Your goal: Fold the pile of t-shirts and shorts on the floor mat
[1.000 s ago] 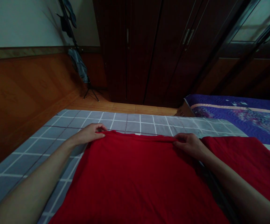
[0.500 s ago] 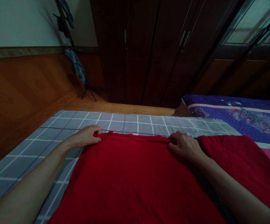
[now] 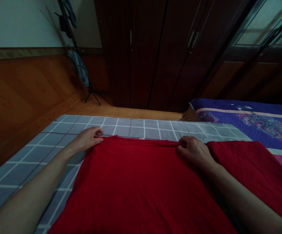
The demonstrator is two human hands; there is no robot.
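Observation:
A red shirt [image 3: 136, 182] lies spread over the checked bedsheet [image 3: 40, 165] in front of me, with a small pale spot, maybe a label, in the middle of its far edge. At its far left corner is my left hand [image 3: 88, 139], thumb and fingers parted beside the fabric. My right hand [image 3: 195, 151] pinches the far right corner, its fingers closed on the cloth. To the right of that hand lies another piece of red cloth [image 3: 250, 169], smooth and folded; whether it joins the shirt is hidden by my forearm.
Beyond the grey sheet are a tiled floor strip [image 3: 131, 112] and a dark wooden wardrobe [image 3: 143, 58]. A clothes stand [image 3: 90, 87] holding garments is at the back left. Purple floral bedding [image 3: 228, 112] covers a surface at the right.
My left hand has shifted slightly up and left, and its fingers have parted from the shirt's corner. My right hand stays on the cloth, almost still.

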